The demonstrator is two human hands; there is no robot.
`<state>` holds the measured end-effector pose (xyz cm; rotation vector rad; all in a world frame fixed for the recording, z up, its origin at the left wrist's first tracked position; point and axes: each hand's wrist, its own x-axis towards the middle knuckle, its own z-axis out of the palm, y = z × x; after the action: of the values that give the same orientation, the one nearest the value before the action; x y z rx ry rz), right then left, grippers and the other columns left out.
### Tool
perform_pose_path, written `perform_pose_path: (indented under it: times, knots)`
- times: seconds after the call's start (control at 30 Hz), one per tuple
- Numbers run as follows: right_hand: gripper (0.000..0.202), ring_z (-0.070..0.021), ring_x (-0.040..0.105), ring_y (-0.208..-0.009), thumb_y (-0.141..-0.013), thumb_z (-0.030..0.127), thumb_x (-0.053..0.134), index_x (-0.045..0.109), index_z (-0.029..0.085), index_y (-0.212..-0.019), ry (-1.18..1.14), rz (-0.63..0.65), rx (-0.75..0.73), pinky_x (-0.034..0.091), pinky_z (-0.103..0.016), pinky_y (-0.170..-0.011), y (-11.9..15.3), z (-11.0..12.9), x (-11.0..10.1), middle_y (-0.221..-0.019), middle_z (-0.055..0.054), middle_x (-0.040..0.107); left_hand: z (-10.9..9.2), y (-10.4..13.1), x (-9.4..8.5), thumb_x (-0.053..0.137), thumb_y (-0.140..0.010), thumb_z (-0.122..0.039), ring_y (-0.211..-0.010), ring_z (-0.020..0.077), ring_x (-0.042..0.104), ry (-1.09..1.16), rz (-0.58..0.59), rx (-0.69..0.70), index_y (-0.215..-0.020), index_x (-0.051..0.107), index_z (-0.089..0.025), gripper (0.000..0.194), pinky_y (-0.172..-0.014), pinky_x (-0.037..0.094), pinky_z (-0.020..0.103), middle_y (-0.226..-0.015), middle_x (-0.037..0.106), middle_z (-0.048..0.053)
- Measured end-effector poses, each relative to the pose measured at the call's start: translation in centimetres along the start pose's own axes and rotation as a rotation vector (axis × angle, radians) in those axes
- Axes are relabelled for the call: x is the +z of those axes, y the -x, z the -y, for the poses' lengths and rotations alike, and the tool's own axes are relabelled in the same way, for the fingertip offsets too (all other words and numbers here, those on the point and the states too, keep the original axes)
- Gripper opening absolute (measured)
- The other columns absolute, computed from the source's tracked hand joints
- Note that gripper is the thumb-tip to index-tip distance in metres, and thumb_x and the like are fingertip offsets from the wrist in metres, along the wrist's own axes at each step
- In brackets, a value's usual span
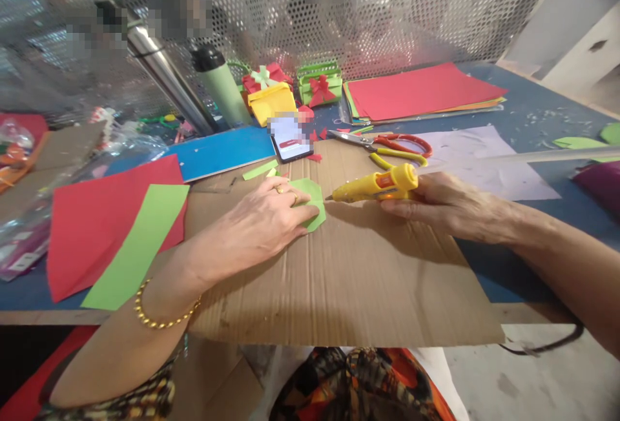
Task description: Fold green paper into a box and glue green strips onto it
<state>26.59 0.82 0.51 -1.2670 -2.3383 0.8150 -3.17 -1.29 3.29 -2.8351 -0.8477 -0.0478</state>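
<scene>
On the brown cardboard [349, 279] lies a small light green paper piece [314, 197] with cut corners. My left hand [271, 214] rests on it, fingers spread and pressing it flat. In my right hand [436, 205] is a yellow glue gun [378, 185], its nozzle tip pointing left at the right edge of the green paper. Whether the tip touches the paper cannot be made out. Red-handled scissors [402, 142] and a yellow-handled tool [400, 157] lie just behind the glue gun.
Behind are a phone [293, 140], a yellow paper bag [272, 103], a green paper bag [320, 85], a green bottle [223, 88] and red sheets [421, 92]. Red paper [106, 214] and a green strip [140, 246] lie left. A cable [547, 347] hangs at the right.
</scene>
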Motion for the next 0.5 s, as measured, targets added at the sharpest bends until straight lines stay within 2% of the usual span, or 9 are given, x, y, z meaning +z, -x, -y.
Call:
perform_pose_path:
  times: [0.1, 0.37, 0.5]
  knots:
    - [0.048, -0.0125, 0.038, -0.053, -0.092, 0.063, 0.051, 0.048, 0.023, -0.067, -0.012, -0.012, -0.021, 0.030, -0.031, -0.050, -0.24, 0.01, 0.16, -0.058, 0.002, 0.040, 0.02, -0.02, -0.01, 0.056, -0.105, -0.027, -0.102, 0.0247, 0.065, -0.019, 0.065, -0.013, -0.109, 0.071, -0.021, 0.016, -0.108, 0.040, 0.049, -0.111, 0.073, 0.005]
    - [0.045, -0.0145, 0.045, -0.060, -0.094, 0.063, 0.049, 0.058, 0.021, -0.080, -0.036, 0.008, -0.035, 0.036, -0.031, -0.056, -0.71, -0.29, 0.28, -0.067, 0.000, 0.049, 0.19, 0.01, 0.28, 0.054, -0.107, -0.025, -0.104, 0.0239, 0.066, 0.044, 0.011, 0.015, -0.106, 0.071, -0.020, 0.018, -0.097, 0.045, 0.044, -0.117, 0.073, 0.005]
    - [0.039, -0.0146, 0.047, -0.061, -0.096, 0.057, 0.051, 0.061, 0.021, -0.084, -0.038, 0.000, -0.068, 0.037, -0.030, -0.057, -0.86, -0.34, 0.39, -0.067, 0.001, 0.049, 0.18, 0.03, 0.12, 0.053, -0.107, -0.023, -0.110, 0.0246, 0.065, 0.093, 0.011, 0.003, -0.106, 0.071, -0.019, 0.019, -0.097, 0.045, 0.043, -0.119, 0.072, 0.006]
